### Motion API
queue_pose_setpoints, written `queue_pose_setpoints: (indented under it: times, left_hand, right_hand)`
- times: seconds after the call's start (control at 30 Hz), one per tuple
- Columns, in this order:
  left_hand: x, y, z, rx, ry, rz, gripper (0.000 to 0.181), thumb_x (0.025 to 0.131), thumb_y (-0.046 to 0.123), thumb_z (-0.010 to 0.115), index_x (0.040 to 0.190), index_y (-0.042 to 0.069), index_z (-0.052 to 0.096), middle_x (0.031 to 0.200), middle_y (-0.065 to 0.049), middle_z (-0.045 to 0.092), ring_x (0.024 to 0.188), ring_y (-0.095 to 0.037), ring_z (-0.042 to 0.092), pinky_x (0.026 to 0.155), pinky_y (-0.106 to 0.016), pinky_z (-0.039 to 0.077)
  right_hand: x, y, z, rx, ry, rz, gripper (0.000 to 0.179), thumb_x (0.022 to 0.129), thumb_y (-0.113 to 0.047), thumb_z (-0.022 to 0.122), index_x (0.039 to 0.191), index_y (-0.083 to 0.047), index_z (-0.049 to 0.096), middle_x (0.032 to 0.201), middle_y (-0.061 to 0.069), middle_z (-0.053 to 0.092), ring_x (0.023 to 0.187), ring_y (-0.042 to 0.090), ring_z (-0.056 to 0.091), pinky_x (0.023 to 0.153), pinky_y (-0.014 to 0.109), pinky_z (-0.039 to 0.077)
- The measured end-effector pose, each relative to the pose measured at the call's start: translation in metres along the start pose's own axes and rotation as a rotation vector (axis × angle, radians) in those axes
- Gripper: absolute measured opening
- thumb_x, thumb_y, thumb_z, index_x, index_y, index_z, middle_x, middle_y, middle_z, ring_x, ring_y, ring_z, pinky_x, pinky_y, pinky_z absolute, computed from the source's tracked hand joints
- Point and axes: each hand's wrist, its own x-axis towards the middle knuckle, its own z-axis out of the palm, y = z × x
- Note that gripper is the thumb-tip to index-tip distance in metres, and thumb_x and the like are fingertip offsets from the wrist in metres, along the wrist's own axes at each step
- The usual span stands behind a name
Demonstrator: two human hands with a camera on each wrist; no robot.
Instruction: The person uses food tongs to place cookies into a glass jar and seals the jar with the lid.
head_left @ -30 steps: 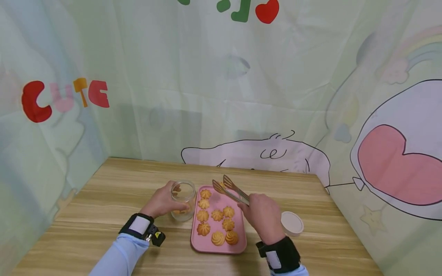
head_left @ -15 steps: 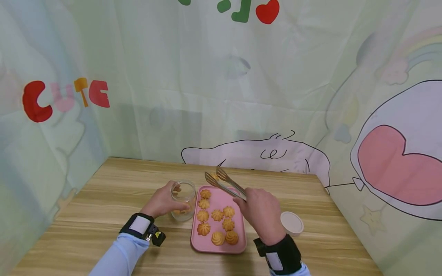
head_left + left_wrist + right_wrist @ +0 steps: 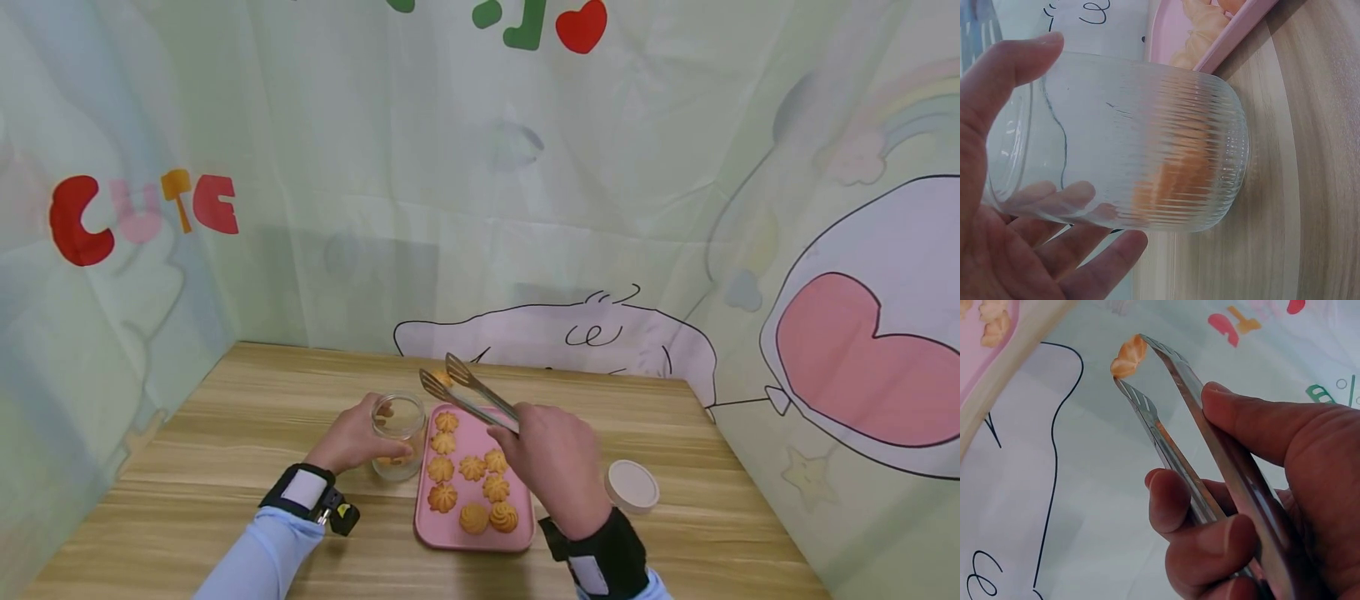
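The cookie (image 3: 1129, 356) hangs pinched in our tongs (image 3: 1230, 465) near the pink tray's (image 3: 459, 546) far left corner; our right hand (image 3: 558, 458) grips them. Likely mid-transfer, we next need it centred over the jar (image 3: 1116, 137) our left hand (image 3: 356, 435) clasps.

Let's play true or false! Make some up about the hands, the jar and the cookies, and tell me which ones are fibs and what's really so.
The left hand holds a glass jar. True.
The jar is closed. False: its top is open, and a white lid lies on the table.
The tongs hold one cookie between their tips. True.
More cookies lie on the pink tray. True.
Nobody is holding the tongs. False: the right hand grips them.
The jar is empty. False: something golden shows near its bottom.
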Motion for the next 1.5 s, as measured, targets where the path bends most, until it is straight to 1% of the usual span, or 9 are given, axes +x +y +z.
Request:
queue_pose_setpoints:
  times: [0.37,0.47,0.57,0.63,0.83,0.93,1.13,1.17,1.5]
  left_hand:
    - [0.001,-0.001,0.0,0.018,-0.007,-0.007,0.091,0.059,0.046,0.084,0.13,0.006,0.044,0.129,-0.014,0.056,0.113,-0.032,0.056,0.091,-0.048,0.048]
    - [0.001,-0.001,0.0,0.021,-0.011,-0.009,0.09,0.06,0.045,0.084,0.131,0.006,0.043,0.129,-0.014,0.055,0.114,-0.032,0.055,0.092,-0.049,0.048]
    - [0.0,0.0,0.0,0.015,-0.014,-0.01,0.09,0.061,0.045,0.084,0.131,0.006,0.043,0.129,-0.014,0.055,0.115,-0.033,0.055,0.092,-0.05,0.047]
    - [0.0,0.0,0.0,0.01,-0.015,-0.009,0.089,0.061,0.044,0.084,0.13,0.005,0.043,0.129,-0.015,0.055,0.114,-0.034,0.055,0.092,-0.05,0.048]
    - [0.0,0.001,0.0,-0.002,-0.013,-0.01,0.085,0.06,0.043,0.085,0.128,0.011,0.044,0.127,-0.015,0.057,0.114,-0.032,0.055,0.09,-0.051,0.048]
    - [0.0,0.001,0.0,0.002,-0.016,-0.013,0.086,0.06,0.044,0.085,0.129,0.012,0.044,0.128,-0.014,0.056,0.115,-0.032,0.055,0.091,-0.051,0.047]
    - [0.0,0.001,0.0,0.01,-0.021,-0.014,0.089,0.061,0.045,0.083,0.131,0.006,0.043,0.13,-0.013,0.055,0.115,-0.033,0.054,0.092,-0.049,0.047]
    - [0.0,0.001,0.0,0.009,-0.021,-0.011,0.089,0.061,0.044,0.084,0.131,0.006,0.043,0.13,-0.013,0.055,0.115,-0.032,0.055,0.092,-0.049,0.047]
    - [0.0,0.001,0.001,0.025,-0.016,-0.018,0.087,0.062,0.043,0.084,0.13,0.006,0.044,0.13,-0.013,0.055,0.114,-0.031,0.055,0.092,-0.048,0.048]
  right_hand:
    - [-0.004,-0.012,0.0,0.002,0.053,-0.071,0.039,0.077,-0.053,0.068,0.065,-0.019,0.054,0.05,-0.007,0.04,0.042,0.011,0.036,0.037,0.026,0.023]
    - [-0.006,-0.016,0.0,0.001,0.064,-0.093,0.037,0.077,-0.053,0.069,0.068,-0.019,0.057,0.051,-0.007,0.042,0.043,0.011,0.037,0.037,0.025,0.024]
    - [-0.007,-0.019,0.0,0.001,0.063,-0.108,0.036,0.077,-0.053,0.069,0.079,-0.017,0.066,0.054,-0.007,0.046,0.044,0.01,0.038,0.037,0.025,0.025]
    - [-0.008,-0.022,0.0,-0.006,0.058,-0.111,0.037,0.076,-0.053,0.069,0.083,-0.017,0.068,0.055,-0.007,0.047,0.044,0.01,0.039,0.036,0.025,0.025]
    - [-0.009,-0.026,0.001,-0.003,0.029,-0.124,0.04,0.075,-0.055,0.069,0.073,-0.017,0.059,0.052,-0.008,0.042,0.042,0.011,0.037,0.036,0.025,0.024]
    - [-0.009,-0.025,0.002,0.0,0.034,-0.128,0.039,0.076,-0.056,0.068,0.075,-0.017,0.061,0.053,-0.008,0.043,0.043,0.011,0.037,0.037,0.025,0.023]
    - [-0.006,-0.016,0.002,0.013,0.078,-0.122,0.038,0.079,-0.052,0.067,0.086,-0.015,0.069,0.056,-0.006,0.05,0.045,0.01,0.039,0.037,0.024,0.025]
    - [-0.006,-0.015,0.002,0.015,0.078,-0.119,0.037,0.079,-0.051,0.067,0.084,-0.014,0.069,0.056,-0.005,0.05,0.045,0.01,0.04,0.037,0.024,0.026]
    - [0.001,-0.004,0.006,0.022,0.005,-0.041,0.038,0.08,-0.05,0.067,0.083,-0.012,0.067,0.054,-0.003,0.045,0.047,0.013,0.04,0.04,0.025,0.025]
